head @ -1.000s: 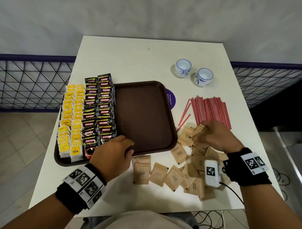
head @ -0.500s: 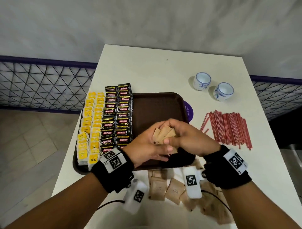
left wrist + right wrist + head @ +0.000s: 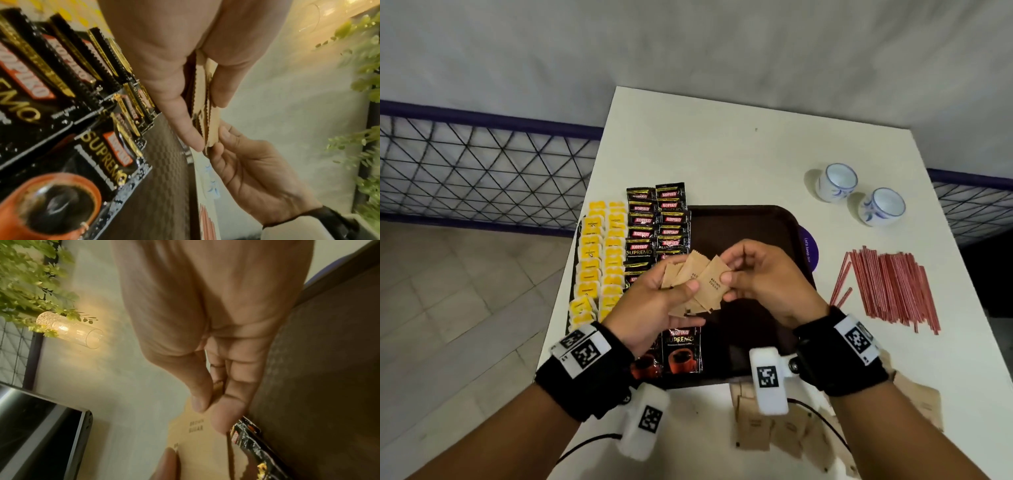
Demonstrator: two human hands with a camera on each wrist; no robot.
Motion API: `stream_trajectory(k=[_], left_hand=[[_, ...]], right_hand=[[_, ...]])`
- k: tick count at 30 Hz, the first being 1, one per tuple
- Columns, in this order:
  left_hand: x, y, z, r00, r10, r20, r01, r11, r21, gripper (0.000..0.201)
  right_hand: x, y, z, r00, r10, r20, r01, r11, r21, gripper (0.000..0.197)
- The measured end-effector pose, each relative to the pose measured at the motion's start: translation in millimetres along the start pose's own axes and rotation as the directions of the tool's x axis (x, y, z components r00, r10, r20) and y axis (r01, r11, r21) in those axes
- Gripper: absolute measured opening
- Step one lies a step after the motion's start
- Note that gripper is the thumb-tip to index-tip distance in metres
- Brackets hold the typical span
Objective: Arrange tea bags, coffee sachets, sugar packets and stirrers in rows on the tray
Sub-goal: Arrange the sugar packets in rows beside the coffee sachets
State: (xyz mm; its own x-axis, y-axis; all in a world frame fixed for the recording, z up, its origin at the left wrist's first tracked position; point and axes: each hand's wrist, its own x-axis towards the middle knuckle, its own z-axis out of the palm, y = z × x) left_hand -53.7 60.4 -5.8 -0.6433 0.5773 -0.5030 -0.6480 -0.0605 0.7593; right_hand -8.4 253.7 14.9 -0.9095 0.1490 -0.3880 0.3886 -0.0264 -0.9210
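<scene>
Left hand [image 3: 654, 301] is pinching a fan of brown sugar packets [image 3: 697, 281] above the tray [image 3: 743, 226]; right hand [image 3: 760, 274] is pinching the top one. Advisable: be peeling singly, laying beside coffee sachets [image 3: 657, 219], edges aligned.

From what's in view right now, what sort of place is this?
Probably a café or hotel refreshment corner: a brown plastic tray of black Kopiko coffee sachets and yellow tea bags, red stirrers, two white-and-blue cups on a white table.
</scene>
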Motion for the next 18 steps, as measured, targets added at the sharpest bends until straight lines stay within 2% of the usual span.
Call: stream_trajectory(k=[7,12,18], left_hand=[[7.9,12.8,-25.9,1.000,0.000,-0.012,-0.001,0.994,-0.112,0.040],[16.4,17.0,-30.1,0.999,-0.010,-0.038,0.005,0.992,-0.126,0.040],[22.7,20.4,-38.0,0.995,0.009,-0.099,-0.022,0.991,-0.129,0.033]], right_hand=[[10.1,-5.6,19.1,0.996,0.065,-0.069,-0.054,0.986,0.157,0.015],[21.1,-10.3,11.2,0.989,0.104,-0.106,-0.096,0.992,0.079,0.010],[71.5,-23.4,-35.0,0.984,0.072,-0.164,-0.081,0.995,-0.051,0.016]])
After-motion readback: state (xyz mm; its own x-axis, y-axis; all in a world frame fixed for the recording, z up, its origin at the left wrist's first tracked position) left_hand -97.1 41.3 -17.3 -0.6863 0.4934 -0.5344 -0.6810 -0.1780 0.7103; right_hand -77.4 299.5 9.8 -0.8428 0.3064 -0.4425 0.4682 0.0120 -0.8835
